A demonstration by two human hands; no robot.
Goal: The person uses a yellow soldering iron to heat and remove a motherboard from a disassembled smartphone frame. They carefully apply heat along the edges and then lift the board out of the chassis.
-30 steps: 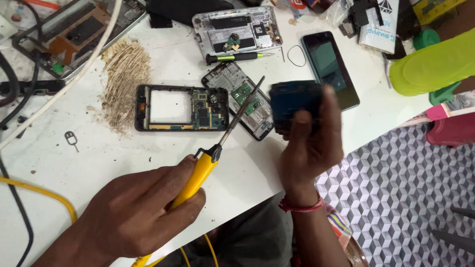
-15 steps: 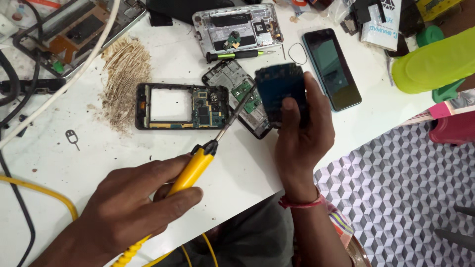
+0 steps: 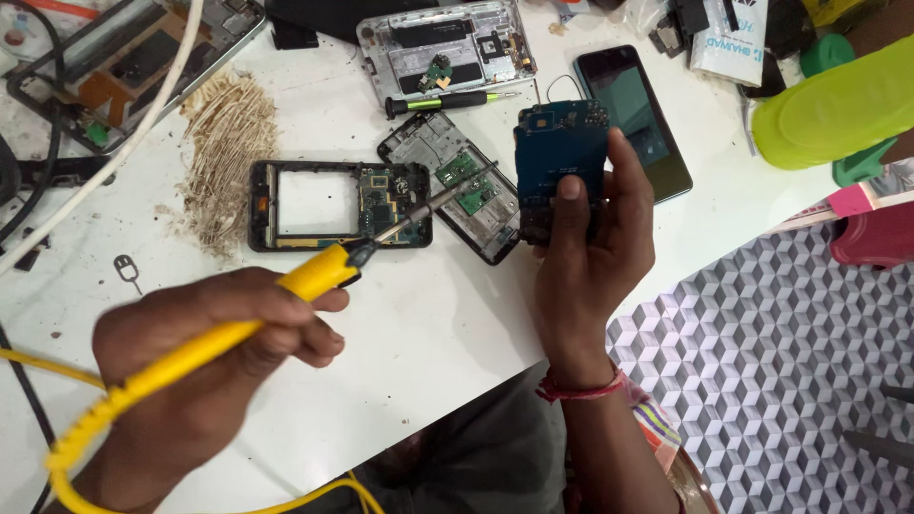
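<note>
My left hand [image 3: 205, 357] grips a yellow-handled soldering iron [image 3: 286, 290]; its metal tip reaches toward an opened phone body with a green board [image 3: 457, 181]. My right hand [image 3: 586, 252] holds a blue circuit board [image 3: 560, 143] upright above the table edge, thumb pressed on its face. A black phone frame with a rectangular opening [image 3: 333, 205] lies flat just beyond the iron's handle.
On the white table [image 3: 419, 324] lie a silver phone chassis [image 3: 446, 48], a green-and-black screwdriver [image 3: 447, 98], a dark phone [image 3: 633, 119], a patch of brown fibre [image 3: 224, 143], cables at left and a yellow cord. A lime-green sleeve [image 3: 838, 105] is at right.
My right hand has lifted the blue board farther up and away from me. My left hand with the iron has shifted slightly left, the tip staying near the opened phone.
</note>
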